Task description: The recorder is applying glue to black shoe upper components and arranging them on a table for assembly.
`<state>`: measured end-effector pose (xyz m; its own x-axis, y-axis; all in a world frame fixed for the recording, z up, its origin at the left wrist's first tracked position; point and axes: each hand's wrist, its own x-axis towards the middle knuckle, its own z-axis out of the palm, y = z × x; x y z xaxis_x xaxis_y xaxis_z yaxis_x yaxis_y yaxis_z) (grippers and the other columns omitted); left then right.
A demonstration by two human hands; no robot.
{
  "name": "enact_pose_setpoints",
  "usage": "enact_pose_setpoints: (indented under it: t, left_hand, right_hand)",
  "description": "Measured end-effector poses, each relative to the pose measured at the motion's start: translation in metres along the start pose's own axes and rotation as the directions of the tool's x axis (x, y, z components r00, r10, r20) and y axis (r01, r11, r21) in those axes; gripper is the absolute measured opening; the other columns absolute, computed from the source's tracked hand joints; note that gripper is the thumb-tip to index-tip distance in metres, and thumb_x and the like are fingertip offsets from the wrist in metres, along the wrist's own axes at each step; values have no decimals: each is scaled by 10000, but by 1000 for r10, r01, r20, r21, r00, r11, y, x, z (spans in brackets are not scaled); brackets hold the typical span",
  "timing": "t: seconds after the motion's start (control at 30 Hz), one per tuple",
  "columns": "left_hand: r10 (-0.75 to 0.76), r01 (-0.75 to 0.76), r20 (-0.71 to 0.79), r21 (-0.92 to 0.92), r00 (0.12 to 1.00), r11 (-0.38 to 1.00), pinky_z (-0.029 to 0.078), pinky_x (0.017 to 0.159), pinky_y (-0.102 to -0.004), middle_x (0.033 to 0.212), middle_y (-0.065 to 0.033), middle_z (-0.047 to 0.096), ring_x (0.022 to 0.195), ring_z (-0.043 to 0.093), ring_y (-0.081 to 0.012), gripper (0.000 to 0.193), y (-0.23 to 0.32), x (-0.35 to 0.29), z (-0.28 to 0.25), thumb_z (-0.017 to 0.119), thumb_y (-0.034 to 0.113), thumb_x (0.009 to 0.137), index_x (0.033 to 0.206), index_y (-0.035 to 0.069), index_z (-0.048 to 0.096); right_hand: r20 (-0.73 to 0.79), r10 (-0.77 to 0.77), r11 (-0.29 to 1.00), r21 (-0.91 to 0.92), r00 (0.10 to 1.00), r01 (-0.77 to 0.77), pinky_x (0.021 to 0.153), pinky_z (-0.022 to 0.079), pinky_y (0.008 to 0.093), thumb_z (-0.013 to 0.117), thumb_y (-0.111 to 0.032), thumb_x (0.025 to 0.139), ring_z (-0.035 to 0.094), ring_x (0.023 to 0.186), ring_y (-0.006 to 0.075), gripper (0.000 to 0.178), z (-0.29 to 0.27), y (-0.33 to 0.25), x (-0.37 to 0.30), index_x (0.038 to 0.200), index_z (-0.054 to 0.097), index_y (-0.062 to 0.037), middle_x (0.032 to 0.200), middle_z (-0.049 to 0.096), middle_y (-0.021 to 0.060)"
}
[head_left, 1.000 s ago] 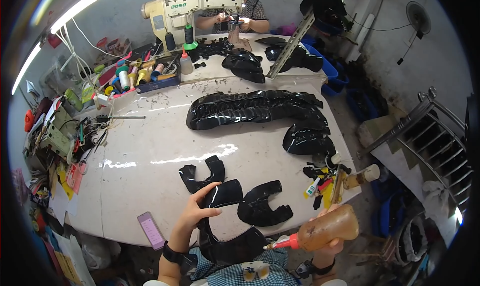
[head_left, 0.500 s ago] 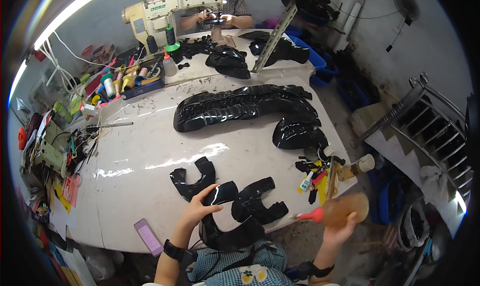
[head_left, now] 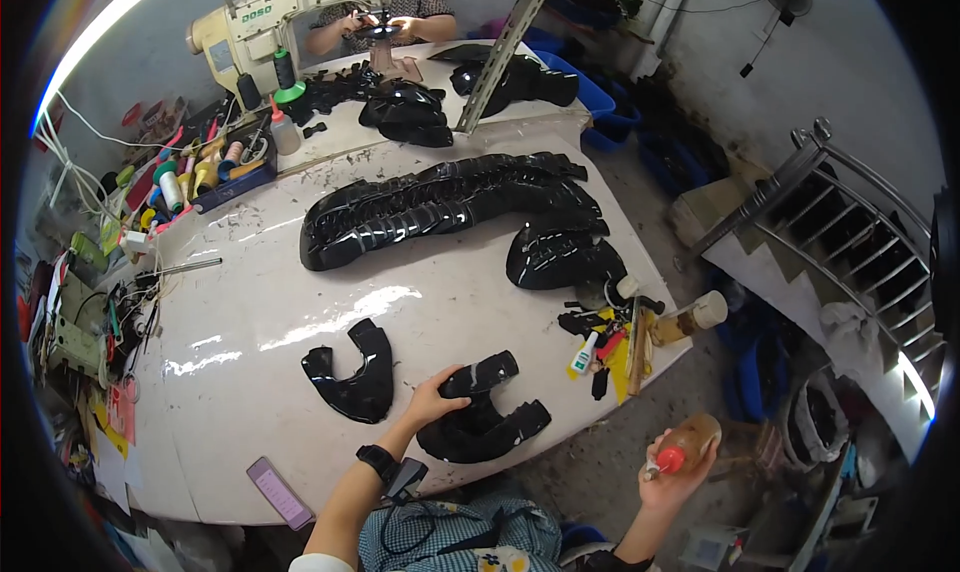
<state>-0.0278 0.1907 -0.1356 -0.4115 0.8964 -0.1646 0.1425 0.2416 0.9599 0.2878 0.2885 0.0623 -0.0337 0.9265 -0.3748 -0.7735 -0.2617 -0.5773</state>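
My left hand (head_left: 436, 400) grips the left edge of a glossy black U-shaped piece (head_left: 480, 434) at the table's near edge, thumb on its inner side and fingers under or behind it. Whether another piece lies beneath it, I cannot tell. A similar black U-shaped piece (head_left: 362, 384) lies flat to its left, not touched. Off the table's right side, my right hand (head_left: 672, 484) is wrapped round a squeeze bottle (head_left: 695, 434) of amber liquid. Its red cap and nozzle tilt toward me and to the left.
Long nested black pieces (head_left: 450, 207) and a smaller stack (head_left: 565, 252) lie farther back. At right stand a small white bottle (head_left: 584, 354) and a jar (head_left: 705, 312). A phone (head_left: 280, 492) lies near left. Another person works behind a sewing machine (head_left: 260, 47).
The view has shifted. My left hand has moved right with its piece, over where the right-hand piece lay. The bottle in my right hand has turned from lying sideways to nozzle toward me.
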Motion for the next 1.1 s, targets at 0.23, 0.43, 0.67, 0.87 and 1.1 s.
enact_pose_setpoints:
  t: [0.23,0.43,0.67,0.87,1.1]
  left_hand:
    - [-11,86,-242,300,970,950,393,807,-360,1000,-156,501,919,481,-317,638,-27,-9,6,701,375,599,1113,57,494]
    - [195,376,-830,430,522,821,313,799,-427,1024,-146,427,964,388,-306,573,-25,-35,-71,677,325,623,1086,67,460]
    - [-408,803,-843,47,351,593,354,819,-438,1033,-188,489,982,473,-332,702,-56,-69,-125,622,431,635,1143,13,375]
    - [-448,692,-816,-83,365,717,414,776,-419,919,-233,555,876,532,-384,610,-69,-66,-136,644,299,592,1052,-8,387]
    - [-251,438,-796,20,551,899,445,731,-351,895,-210,575,819,575,-307,594,-30,-114,-149,687,257,533,1013,-20,473]
  right_hand:
    - [-39,-49,998,-34,998,48,550,483,310,480,-486,778,585,660,244,476,-3,4,0,947,520,-43,798,587,143]
    - [91,44,993,-109,995,-34,591,507,316,494,-449,781,592,705,219,396,-11,6,8,1000,497,-120,833,592,87]
    - [66,155,985,-82,986,-150,527,513,342,480,-492,772,592,681,269,461,7,36,12,973,534,-80,852,592,150]
    - [120,240,969,-91,963,-230,528,512,338,487,-494,768,597,672,249,478,20,56,11,987,508,-70,828,594,144]
    - [220,296,954,-126,929,-274,695,473,338,514,-414,776,559,836,193,437,32,59,1,1089,469,-112,966,565,32]
